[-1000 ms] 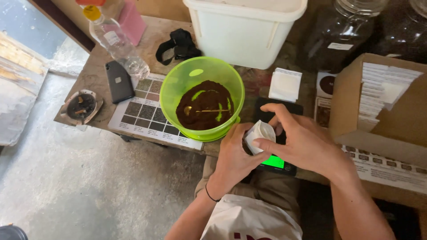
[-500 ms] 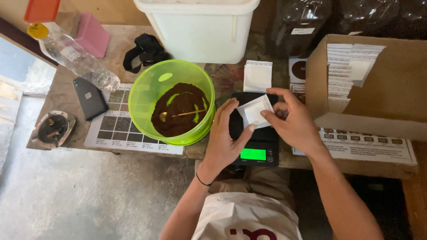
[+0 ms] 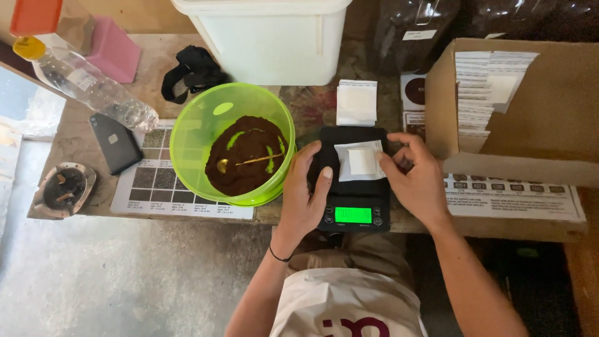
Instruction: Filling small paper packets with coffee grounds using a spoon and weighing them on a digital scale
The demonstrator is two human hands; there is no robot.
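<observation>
Head view. White paper sachet [image 3: 360, 161] lies flat on black scale [image 3: 352, 181], centre frame, green display lit below it. Left hand [image 3: 304, 196] rests on scale's left edge, fingers loosely open, gripping nothing. Right hand [image 3: 417, 181] at sachet's right edge, fingertips touching it, not closed around it. Green bowl [image 3: 187, 140] with dark grounds and spoon [image 3: 246, 162] just left of left hand. Cardboard box [image 3: 549, 118] crowds right side. White tub [image 3: 268, 37] top centre. Plastic bottle [image 3: 87, 84] and phone [image 3: 115, 142] upper left on desk [image 3: 75, 146].
</observation>
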